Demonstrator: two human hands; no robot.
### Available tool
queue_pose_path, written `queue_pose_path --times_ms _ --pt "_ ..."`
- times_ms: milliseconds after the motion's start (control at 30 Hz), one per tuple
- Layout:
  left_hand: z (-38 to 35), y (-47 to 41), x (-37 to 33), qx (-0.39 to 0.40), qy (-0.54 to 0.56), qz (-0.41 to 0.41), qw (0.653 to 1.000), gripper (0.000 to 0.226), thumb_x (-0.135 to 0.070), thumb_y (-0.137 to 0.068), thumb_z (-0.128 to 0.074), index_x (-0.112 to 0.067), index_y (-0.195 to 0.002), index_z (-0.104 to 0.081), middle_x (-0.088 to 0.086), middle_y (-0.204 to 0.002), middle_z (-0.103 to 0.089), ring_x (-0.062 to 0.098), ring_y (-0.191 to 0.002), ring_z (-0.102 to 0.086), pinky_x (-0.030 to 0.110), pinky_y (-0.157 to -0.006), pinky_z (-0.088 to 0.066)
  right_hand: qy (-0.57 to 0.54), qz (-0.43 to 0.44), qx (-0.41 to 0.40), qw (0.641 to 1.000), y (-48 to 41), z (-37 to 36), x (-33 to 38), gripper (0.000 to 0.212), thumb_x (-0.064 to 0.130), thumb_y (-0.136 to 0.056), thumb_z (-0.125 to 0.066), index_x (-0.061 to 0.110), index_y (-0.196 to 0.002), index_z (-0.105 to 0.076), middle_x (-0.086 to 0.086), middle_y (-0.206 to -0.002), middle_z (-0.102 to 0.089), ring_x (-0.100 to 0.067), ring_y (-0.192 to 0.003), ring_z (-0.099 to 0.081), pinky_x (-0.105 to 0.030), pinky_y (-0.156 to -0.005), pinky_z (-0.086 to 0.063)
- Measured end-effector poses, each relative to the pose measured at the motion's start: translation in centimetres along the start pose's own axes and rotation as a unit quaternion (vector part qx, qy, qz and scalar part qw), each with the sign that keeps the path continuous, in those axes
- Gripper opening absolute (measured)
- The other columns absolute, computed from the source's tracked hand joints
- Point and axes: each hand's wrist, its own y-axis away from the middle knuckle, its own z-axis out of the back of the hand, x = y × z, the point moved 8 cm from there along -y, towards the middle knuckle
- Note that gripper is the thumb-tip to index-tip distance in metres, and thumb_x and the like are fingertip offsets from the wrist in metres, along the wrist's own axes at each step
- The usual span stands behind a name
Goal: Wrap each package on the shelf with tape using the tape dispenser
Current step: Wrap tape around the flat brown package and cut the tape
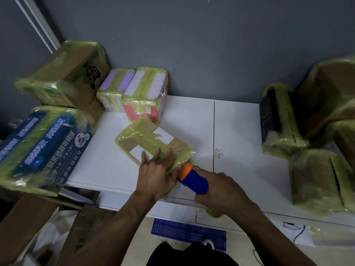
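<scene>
Small cardboard package [153, 140], banded with yellowish tape, is kept flat at the middle of the white shelf [240, 131].
It is pressed down by the left hand [155, 174], fingers straight and spread over its near edge; the blue-and-orange tape dispenser [193, 178] is gripped by the right hand [221, 191], orange end against the package's near right corner. Taped boxes are stacked left, a blue box [44, 143] nearest, and right.
</scene>
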Motion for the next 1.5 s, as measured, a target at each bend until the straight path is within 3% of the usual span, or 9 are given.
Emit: queue_pose_path --times_ms 133,467,600,667,867,1067,1167,1300,1500 --pt "0.1 0.0 -0.1 0.007 0.008 0.016 1.000 0.054 -0.053 -0.097 -0.041 -0.015 -0.126 -0.068 0.005 -0.123 -0.072 0.041 -0.123 -0.062 0.072 -0.099 -0.043 0.039 0.015 0.007 0.999 0.1 0.5 0.4 0.070 0.037 -0.082 -0.075 0.040 -0.142 -0.040 0.012 -0.089 -0.059 -0.010 -0.074 -0.058 -0.023 -0.061 -0.045" --pt "3.1 -0.2 -0.5 0.033 0.083 0.100 0.991 0.043 -0.041 -0.099 -0.063 -0.013 -0.131 -0.066 0.015 -0.136 -0.063 0.048 -0.129 -0.052 0.067 -0.099 -0.045 0.083 0.042 -0.028 0.995 -0.1 2.6 0.8 0.084 0.042 -0.084 -0.075 0.045 -0.152 -0.027 0.005 -0.111 -0.064 -0.016 -0.090 -0.063 -0.030 -0.077 -0.056" --pt "3.3 -1.4 -0.4 0.062 0.080 0.114 0.988 0.044 -0.045 -0.102 -0.053 -0.020 -0.136 -0.062 0.006 -0.142 -0.059 0.037 -0.132 -0.048 0.053 -0.107 -0.038 0.167 0.059 -0.053 0.983 -0.2 3.4 1.4 0.091 0.042 -0.089 -0.072 0.045 -0.159 -0.013 -0.001 -0.127 -0.059 -0.023 -0.106 -0.061 -0.030 -0.083 -0.050" --pt "3.1 -2.5 -0.6 0.065 0.079 0.112 0.988 0.040 -0.046 -0.102 -0.050 -0.021 -0.128 -0.065 0.002 -0.135 -0.064 0.032 -0.128 -0.051 0.048 -0.106 -0.034 0.189 0.057 -0.061 0.979 -0.6 4.2 1.1 0.092 0.039 -0.087 -0.071 0.050 -0.157 -0.012 -0.001 -0.120 -0.060 -0.024 -0.101 -0.062 -0.031 -0.081 -0.051" --pt "4.2 -2.6 -0.6 0.063 0.130 0.145 0.979 0.044 -0.047 -0.102 -0.048 -0.019 -0.132 -0.064 0.006 -0.139 -0.061 0.038 -0.128 -0.051 0.054 -0.113 -0.032 -0.032 0.041 -0.052 0.997 -1.2 4.5 -1.4 0.073 0.033 -0.080 -0.075 0.059 -0.138 -0.040 0.009 -0.087 -0.068 -0.009 -0.073 -0.065 -0.035 -0.071 -0.062" --pt "5.2 -2.2 1.2 0.019 0.161 0.187 0.969 0.046 -0.044 -0.100 -0.055 -0.025 -0.142 -0.058 0.003 -0.144 -0.058 0.038 -0.135 -0.043 0.058 -0.111 -0.035 -0.097 0.003 -0.120 0.988 -1.2 5.3 -5.0 0.071 0.032 -0.084 -0.073 0.062 -0.140 -0.040 0.007 -0.082 -0.069 -0.010 -0.068 -0.066 -0.039 -0.072 -0.062" --pt "4.5 -1.6 0.6 0.032 0.124 0.158 0.979 0.044 -0.043 -0.100 -0.054 -0.025 -0.140 -0.059 0.006 -0.138 -0.063 0.039 -0.129 -0.047 0.054 -0.109 -0.036 -0.161 -0.002 -0.157 0.974 -1.3 5.8 -6.0 0.073 0.034 -0.087 -0.076 0.064 -0.140 -0.036 0.009 -0.092 -0.072 -0.009 -0.078 -0.069 -0.034 -0.074 -0.061" --pt "3.2 -0.5 -2.7 0.003 0.118 0.039 0.992 0.041 -0.046 -0.093 -0.064 -0.026 -0.130 -0.066 0.000 -0.129 -0.069 0.033 -0.126 -0.055 0.056 -0.105 -0.045 -0.230 -0.028 -0.231 0.945 -1.2 6.3 -7.5 0.049 0.044 -0.092 -0.073 0.040 -0.134 -0.047 0.014 -0.089 -0.069 -0.006 -0.076 -0.068 -0.027 -0.069 -0.051" --pt "-0.4 -2.0 -8.0 0.058 0.184 -0.142 0.971 0.057 -0.052 -0.095 -0.049 -0.022 -0.142 -0.058 -0.009 -0.151 -0.050 0.026 -0.148 -0.035 0.053 -0.125 -0.015 -0.279 -0.110 -0.293 0.908 0.7 6.9 -11.7 0.068 0.061 -0.097 -0.048 0.023 -0.152 -0.036 0.002 -0.118 -0.069 -0.011 -0.096 -0.069 -0.024 -0.070 -0.051"
